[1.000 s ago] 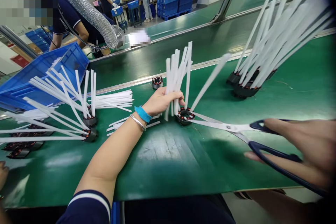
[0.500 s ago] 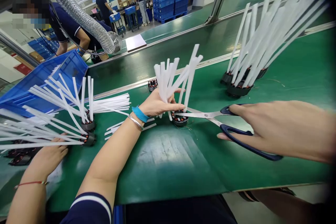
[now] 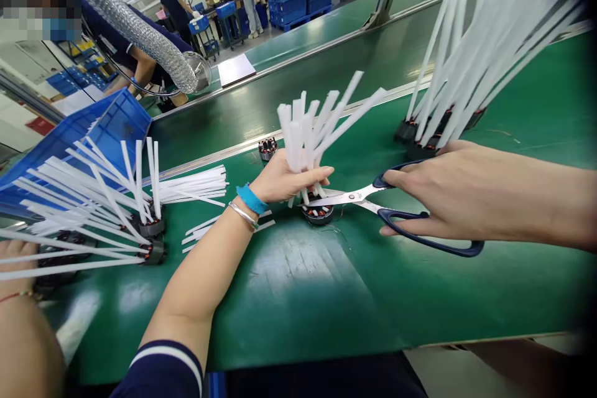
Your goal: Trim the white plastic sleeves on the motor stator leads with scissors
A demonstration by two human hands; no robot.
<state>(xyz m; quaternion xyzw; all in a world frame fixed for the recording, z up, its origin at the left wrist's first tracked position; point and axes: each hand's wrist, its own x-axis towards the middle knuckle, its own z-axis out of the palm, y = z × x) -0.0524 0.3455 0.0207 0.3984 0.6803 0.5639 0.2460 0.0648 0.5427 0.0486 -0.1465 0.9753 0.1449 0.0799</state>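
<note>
My left hand (image 3: 284,180), with a blue band and a silver bangle at the wrist, is closed round a bunch of white strips (image 3: 298,130) that fan upward. Below it a black motor stator (image 3: 318,216) with copper windings lies on the green bench, cut white ends showing in its slots. In my right hand (image 3: 438,193) are scissors (image 3: 359,196) with dark blue handles. Their blades are parted and lie across the top of the stator, at the base of the strips.
Stators with long white strips stand at right (image 3: 424,146) and at left (image 3: 153,252). Loose strips (image 3: 196,183) lie left of my wrist. Another stator (image 3: 267,148) sits behind my hand. A blue bin (image 3: 125,121) stands far left. A co-worker's hand (image 3: 18,261) is at the left edge.
The scissors have moved left, farther over the stator. The strips at the right of the bunch now lean inside my left hand. The co-worker's hand has moved left.
</note>
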